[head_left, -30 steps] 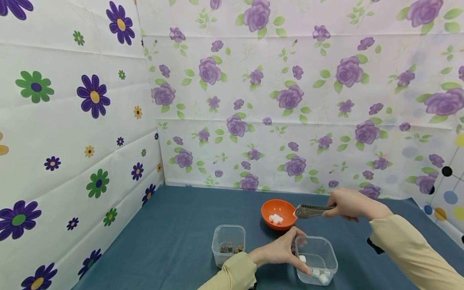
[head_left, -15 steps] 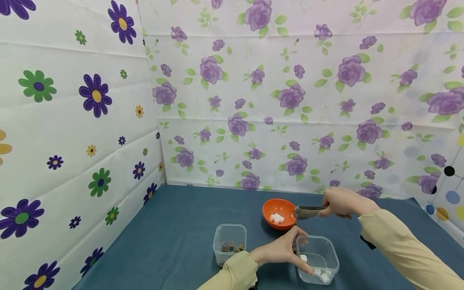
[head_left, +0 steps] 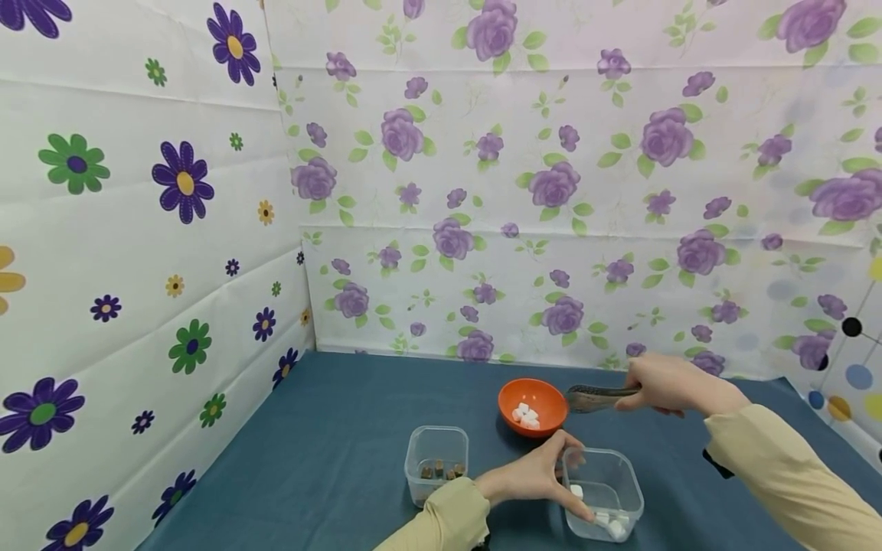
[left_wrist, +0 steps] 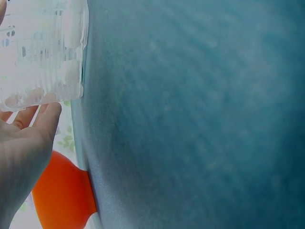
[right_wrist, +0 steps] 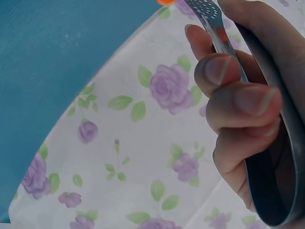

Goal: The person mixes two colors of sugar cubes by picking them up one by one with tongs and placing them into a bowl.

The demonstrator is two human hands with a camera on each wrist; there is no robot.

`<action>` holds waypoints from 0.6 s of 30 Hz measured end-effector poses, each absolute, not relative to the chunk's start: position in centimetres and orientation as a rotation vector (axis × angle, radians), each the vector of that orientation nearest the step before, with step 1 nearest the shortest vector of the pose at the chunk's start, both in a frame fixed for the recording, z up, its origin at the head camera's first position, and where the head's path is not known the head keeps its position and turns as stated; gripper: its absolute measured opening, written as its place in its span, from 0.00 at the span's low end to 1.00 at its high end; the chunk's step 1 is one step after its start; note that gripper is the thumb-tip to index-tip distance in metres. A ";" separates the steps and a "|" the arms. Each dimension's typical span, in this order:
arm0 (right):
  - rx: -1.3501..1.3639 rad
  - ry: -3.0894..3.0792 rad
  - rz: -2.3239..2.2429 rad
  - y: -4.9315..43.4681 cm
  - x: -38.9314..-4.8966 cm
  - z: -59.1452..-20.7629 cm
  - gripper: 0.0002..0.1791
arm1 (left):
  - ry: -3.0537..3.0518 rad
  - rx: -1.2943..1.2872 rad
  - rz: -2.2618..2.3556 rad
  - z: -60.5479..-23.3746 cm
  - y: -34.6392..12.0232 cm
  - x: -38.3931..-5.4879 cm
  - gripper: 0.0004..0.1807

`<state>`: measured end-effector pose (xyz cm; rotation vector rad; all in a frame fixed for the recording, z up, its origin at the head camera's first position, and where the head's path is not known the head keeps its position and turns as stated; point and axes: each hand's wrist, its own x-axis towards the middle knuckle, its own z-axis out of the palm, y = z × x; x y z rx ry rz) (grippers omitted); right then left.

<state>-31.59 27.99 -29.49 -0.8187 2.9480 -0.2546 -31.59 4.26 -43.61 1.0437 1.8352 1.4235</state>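
My right hand (head_left: 664, 384) grips metal tongs (head_left: 599, 398) with perforated tips, held level just right of the orange bowl (head_left: 506, 417). The right wrist view shows fingers curled round the tongs' bent arms (right_wrist: 269, 191). Small white cubes (head_left: 526, 417) lie heaped in the bowl. My left hand (head_left: 534, 474) spans the left side of a clear plastic container (head_left: 637, 497), its thumb at the front and fingers at the back. Several white pieces (head_left: 612, 526) sit inside this container. In the left wrist view, fingertips (left_wrist: 50, 112) touch the container's wall (left_wrist: 43, 52).
Left of my left forearm stands a second clear plastic container (head_left: 413, 467) with several small brown cubes (head_left: 439, 468). A dark blue cloth (head_left: 331, 444) covers the table. Flower-printed sheets (head_left: 413, 191) rise behind and at the left.
The tongs have drawn right, off the bowl's rim, with my right hand. The white heap in the bowl looks larger. My left hand stays on the container.
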 end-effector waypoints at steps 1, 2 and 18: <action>-0.830 2.954 -0.256 28.2 -31.4 -29.3 0.22 | 1.836 1.044 1.425 -43.6 4.3 -31.6 0.30; -0.848 2.957 -0.267 28.4 -31.2 -29.2 0.22 | 1.837 1.042 1.426 -43.7 4.3 -31.6 0.30; -0.848 2.903 -0.325 30.5 -27.3 -28.4 0.19 | 1.818 1.058 1.432 -43.6 4.3 -31.5 0.29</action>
